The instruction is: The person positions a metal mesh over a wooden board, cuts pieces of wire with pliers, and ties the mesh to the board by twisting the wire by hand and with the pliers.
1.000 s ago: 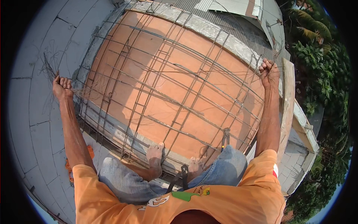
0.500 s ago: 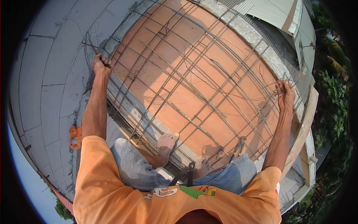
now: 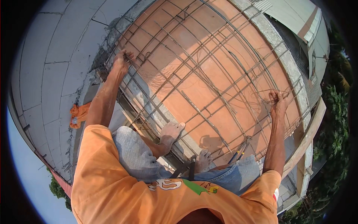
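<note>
An open-air building site is showing here: a grid of steel bars (image 3: 204, 117) is stretching above an orange panel (image 3: 175, 111), a rough concrete edge (image 3: 267, 31) is bordering it, and pale blockwork (image 3: 54, 84) is running along the left. A wooden plank (image 3: 307, 128) is jutting at the right, metal roofing (image 3: 292, 16) is lying beyond, and trees (image 3: 332, 123) and sky (image 3: 28, 164) are framing everything.

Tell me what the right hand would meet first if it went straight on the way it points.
The right hand would probably meet the long dark steel bar just ahead first; this view leaves unclear whether it would strike it or pass above.
</note>
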`<move>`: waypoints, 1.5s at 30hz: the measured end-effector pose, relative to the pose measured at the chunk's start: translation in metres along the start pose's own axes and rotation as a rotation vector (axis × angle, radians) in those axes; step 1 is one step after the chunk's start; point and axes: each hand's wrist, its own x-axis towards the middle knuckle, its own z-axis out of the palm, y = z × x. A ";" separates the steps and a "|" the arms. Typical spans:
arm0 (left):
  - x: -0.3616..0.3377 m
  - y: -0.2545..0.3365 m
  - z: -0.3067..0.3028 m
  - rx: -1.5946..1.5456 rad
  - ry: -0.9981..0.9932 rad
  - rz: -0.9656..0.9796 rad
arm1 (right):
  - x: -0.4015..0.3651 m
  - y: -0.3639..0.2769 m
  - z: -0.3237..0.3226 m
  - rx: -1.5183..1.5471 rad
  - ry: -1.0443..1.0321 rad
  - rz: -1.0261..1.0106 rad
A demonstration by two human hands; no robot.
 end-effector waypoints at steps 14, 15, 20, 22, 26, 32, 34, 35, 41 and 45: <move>-0.142 0.003 -0.008 0.983 -0.254 -0.225 | -0.089 -0.075 0.009 -1.630 0.014 -0.726; -0.154 0.009 0.012 1.159 -0.387 0.012 | -0.110 -0.085 0.034 -1.764 0.130 -0.929; -0.144 -0.078 0.110 1.336 -0.755 1.066 | -0.154 -0.021 0.198 -1.357 -0.765 -0.754; -0.134 -0.103 0.146 1.594 -0.847 1.287 | -0.134 0.047 0.219 -1.535 -0.870 -0.924; -0.126 -0.117 0.172 1.612 -0.781 1.267 | -0.126 0.112 0.240 -1.773 -0.804 -0.923; -0.118 -0.130 0.160 1.246 -0.691 1.316 | -0.126 0.110 0.224 -1.357 -0.663 -0.796; -0.119 -0.129 0.160 1.156 -0.786 1.085 | -0.133 0.102 0.221 -1.148 -0.673 -0.815; -0.120 -0.129 0.160 1.154 -0.786 1.088 | -0.139 0.097 0.219 -1.049 -0.709 -0.735; -0.112 -0.078 0.159 0.956 -0.494 0.759 | -0.166 0.065 0.199 -0.925 -0.829 -0.654; -0.046 -0.053 0.137 0.861 -0.134 0.959 | -0.182 0.044 0.155 -0.968 -0.983 -0.705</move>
